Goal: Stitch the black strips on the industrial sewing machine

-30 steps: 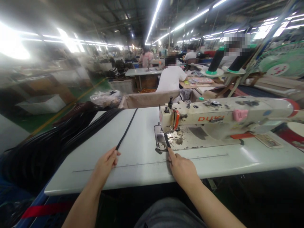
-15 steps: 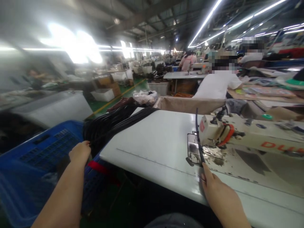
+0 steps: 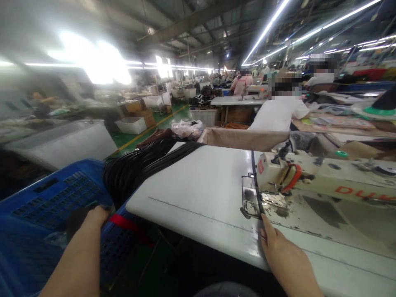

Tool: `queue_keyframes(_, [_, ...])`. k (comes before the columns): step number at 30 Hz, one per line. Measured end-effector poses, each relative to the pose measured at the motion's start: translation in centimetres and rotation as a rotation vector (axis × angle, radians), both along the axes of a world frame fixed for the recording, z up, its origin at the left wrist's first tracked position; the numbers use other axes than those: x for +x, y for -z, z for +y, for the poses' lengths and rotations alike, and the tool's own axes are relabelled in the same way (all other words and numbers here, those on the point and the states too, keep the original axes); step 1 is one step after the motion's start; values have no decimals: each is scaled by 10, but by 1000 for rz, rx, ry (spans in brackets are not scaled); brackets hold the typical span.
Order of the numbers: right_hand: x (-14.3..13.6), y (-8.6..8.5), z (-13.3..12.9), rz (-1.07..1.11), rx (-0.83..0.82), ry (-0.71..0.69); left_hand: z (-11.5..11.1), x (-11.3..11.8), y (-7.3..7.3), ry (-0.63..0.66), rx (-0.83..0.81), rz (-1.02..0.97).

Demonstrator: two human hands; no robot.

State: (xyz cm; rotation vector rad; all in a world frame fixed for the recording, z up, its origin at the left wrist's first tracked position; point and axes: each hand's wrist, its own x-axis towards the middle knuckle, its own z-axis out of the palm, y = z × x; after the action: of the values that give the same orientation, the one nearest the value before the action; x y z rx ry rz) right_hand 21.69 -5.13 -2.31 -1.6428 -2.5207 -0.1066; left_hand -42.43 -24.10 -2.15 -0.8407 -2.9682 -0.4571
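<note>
L hand: lower vs. 0.5 s ago, at blue basket; opening/grip unclear. R hand: pos. unchanged, fingers nearly closed on blk strip by sewing m/c.

Smooth tabletop w/ glossy finish, plastic crate, semi-gloss strips, metal mach. plate

Glaring windows at left, lit ceiling tubes, blurred edges
</note>
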Motion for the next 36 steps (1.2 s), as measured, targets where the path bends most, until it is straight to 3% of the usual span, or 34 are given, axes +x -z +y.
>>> queue_keyframes(6, [-5, -8, -3, -47, -51, 32, 39, 27, -5, 138, 36, 120])
queue_keyframes(10, [-7, -16, -8, -58, -67, 49, 90, 77, -16, 370, 194, 222])
queue_keyframes(13, [-9, -21, -11, -44, -87, 62, 133, 141, -17, 618, 277, 153])
queue_keyframes(16, [-9, -23, -12, -20, -113, 76, 168, 223, -11, 861, 311, 8])
queue_keyframes(21, [-9, -21, -11, 1, -153, 93, 198, 363, 6, 1335, 272, -133])
queue_keyframes(23, [-8, -21, -11, 11, -169, 88, 205, 407, 12, 1428, 229, -86])
queue_keyframes(25, [-6, -21, -13, 28, -180, 83, 210, 440, 16, 1420, 209, -16])
queue_keyframes(29, [-2, -21, -15, 104, -170, 82, 212, 470, 18, 1444, 261, 83])
queue_keyframes(36, [6, -20, -12, 381, -208, 121, 205, 473, 22, 1467, 330, 215])
